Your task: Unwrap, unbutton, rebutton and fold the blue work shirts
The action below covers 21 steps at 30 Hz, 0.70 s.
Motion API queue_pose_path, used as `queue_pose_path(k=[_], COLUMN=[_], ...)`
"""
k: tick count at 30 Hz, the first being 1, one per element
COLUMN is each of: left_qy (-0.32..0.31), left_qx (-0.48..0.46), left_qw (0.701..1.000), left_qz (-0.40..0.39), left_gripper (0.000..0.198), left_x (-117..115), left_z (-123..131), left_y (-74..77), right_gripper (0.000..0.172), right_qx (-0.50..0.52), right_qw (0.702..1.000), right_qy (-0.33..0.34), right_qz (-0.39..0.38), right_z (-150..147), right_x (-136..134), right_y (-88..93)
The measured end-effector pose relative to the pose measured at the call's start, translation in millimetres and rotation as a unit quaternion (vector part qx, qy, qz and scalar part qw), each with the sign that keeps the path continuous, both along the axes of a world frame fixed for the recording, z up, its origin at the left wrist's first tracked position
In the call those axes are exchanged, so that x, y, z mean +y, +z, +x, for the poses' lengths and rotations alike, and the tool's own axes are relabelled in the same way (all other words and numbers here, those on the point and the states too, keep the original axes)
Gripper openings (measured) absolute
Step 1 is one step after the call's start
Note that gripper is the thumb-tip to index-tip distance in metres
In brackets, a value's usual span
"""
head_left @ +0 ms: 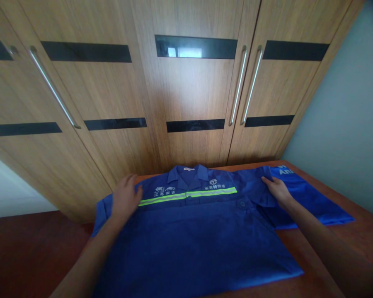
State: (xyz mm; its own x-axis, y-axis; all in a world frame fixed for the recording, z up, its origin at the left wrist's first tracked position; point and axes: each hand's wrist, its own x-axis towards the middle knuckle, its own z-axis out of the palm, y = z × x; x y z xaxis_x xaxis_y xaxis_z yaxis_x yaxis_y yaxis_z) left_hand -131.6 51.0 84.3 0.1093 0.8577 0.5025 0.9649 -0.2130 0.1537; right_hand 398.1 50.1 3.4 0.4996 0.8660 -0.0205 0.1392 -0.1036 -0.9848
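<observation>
A dark blue work shirt [199, 240] with a yellow-green reflective chest stripe and white logos lies face up on a reddish-brown wooden table [354, 244], collar pointing away from me. My left hand [126, 196] rests flat on the shirt's left shoulder, fingers stretched out. My right hand [276, 188] lies on the right shoulder by the sleeve seam, fingers extended and pressing the cloth. Neither hand grips anything.
A second, brighter blue garment [311, 198] with white lettering lies under the shirt's right sleeve toward the table's right edge. A wooden wardrobe [186, 91] with metal bar handles stands right behind the table. A grey wall [351, 124] is at the right.
</observation>
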Motion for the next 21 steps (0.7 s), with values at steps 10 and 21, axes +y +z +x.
queue_pose_path(k=[10,21], left_qy=[-0.279,-0.283], left_qx=[0.086,0.058], left_qw=[0.947,0.938], left_qz=[-0.131,-0.192], left_gripper=[0.073,0.074], left_x=[-13.3,-2.2], left_z=[272.1,287.6], left_y=[-49.7,-75.1], right_gripper=[0.029,0.038], right_qx=[0.001,-0.281], right_qw=[0.997,0.923], right_qy=[0.075,0.235], right_qz=[0.027,0.119], right_z=[-10.1,-51.4], right_x=[-0.6,-30.9], right_y=[14.8,50.6])
